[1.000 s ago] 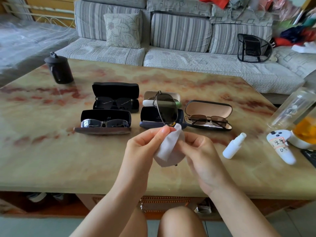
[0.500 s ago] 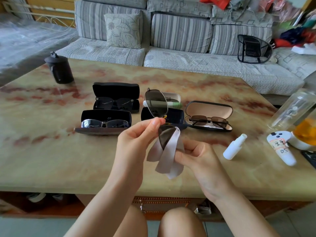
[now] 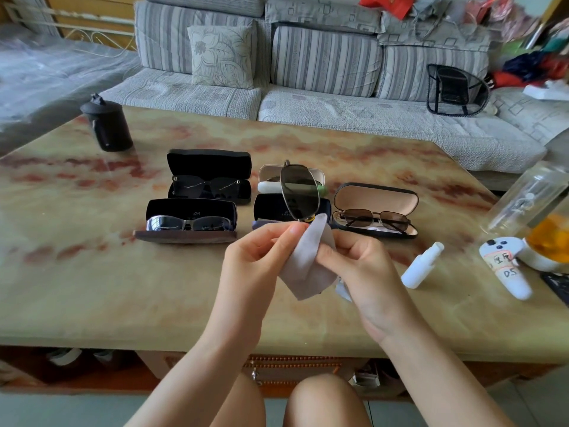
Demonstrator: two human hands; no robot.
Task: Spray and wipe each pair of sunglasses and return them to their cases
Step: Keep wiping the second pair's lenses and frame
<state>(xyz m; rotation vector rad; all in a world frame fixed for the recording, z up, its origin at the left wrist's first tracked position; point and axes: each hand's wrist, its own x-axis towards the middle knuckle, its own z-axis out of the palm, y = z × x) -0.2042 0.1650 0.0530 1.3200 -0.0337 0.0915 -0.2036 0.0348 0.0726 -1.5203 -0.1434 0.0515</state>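
Observation:
A pair of metal-framed sunglasses (image 3: pixel 298 192) stands on end above the table, one dark lens up, the lower lens wrapped in a pale grey cloth (image 3: pixel 308 263). My left hand (image 3: pixel 261 260) pinches the frame near its bridge. My right hand (image 3: pixel 363 272) grips the cloth around the lower lens. Behind them lies an open dark case (image 3: pixel 264 211) with no glasses visible in it. Three other open cases hold sunglasses: a black one (image 3: pixel 209 180), a brown-edged one (image 3: pixel 187 220) and a beige-lined one (image 3: pixel 375 211). A small white spray bottle (image 3: pixel 421 266) lies on the table to the right.
A white case (image 3: pixel 268 180) sits behind the held lens. A black lidded pot (image 3: pixel 107 124) stands at the far left of the marble table (image 3: pixel 92 288). At the right edge are a white controller (image 3: pixel 505 266), a clear bottle (image 3: pixel 529 198) and an orange-filled container (image 3: pixel 551 238). A striped sofa (image 3: pixel 308 72) lies beyond.
Half a second ago the lower lens showed bare with the cloth hanging loose; now the cloth is folded over it again and the glasses have shifted slightly right.

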